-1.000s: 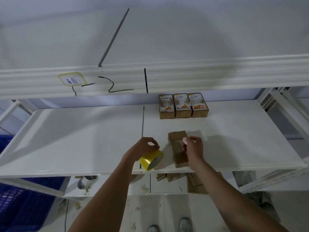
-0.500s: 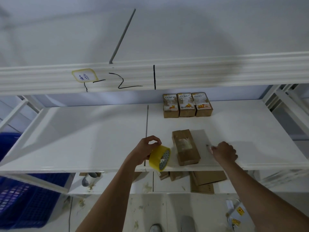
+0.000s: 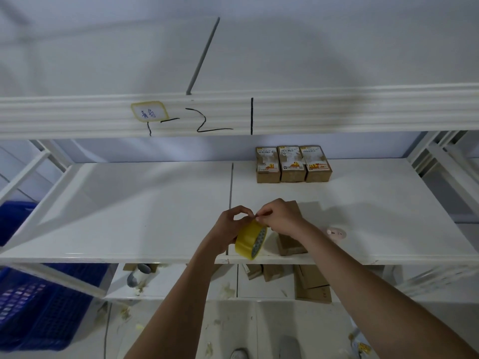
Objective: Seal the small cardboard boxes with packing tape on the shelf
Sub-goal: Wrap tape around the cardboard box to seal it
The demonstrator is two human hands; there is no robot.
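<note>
Step in hand: freeing the tape end from the roll, judged from hand positions; no strip visible yet.
Left hand point(image 3: 228, 229): curled round the yellow tape roll point(image 3: 251, 239), thumb and fingers arched over its top; roll held on edge above the front lip of the shelf point(image 3: 129, 203), open core facing right and toward the camera.
Right hand point(image 3: 281, 218): fingertips pinched together at the top rim of the roll, just against the left thumb; whether a tape end is actually caught there, cannot tell, too small.
Task box point(image 3: 290, 244): plain brown cardboard, lying flat on the shelf directly under and behind the right hand, mostly hidden by it; near end at the shelf's front edge.
Key relation: box lies immediately right of the roll, close beside it; long axis runs front to back, tilted slightly left at the far end. Right hand nearer the box, in fact over it.
Next move, judged: pull of tape toward the right and away, along that long axis, roll trailing in the left hand.
Sealed stock: three labelled boxes point(image 3: 293, 164) side by side at the back of the shelf, well apart from the hands.
Other: small pale round object point(image 3: 336, 233) on the shelf right of the box; identity unclear.
</note>
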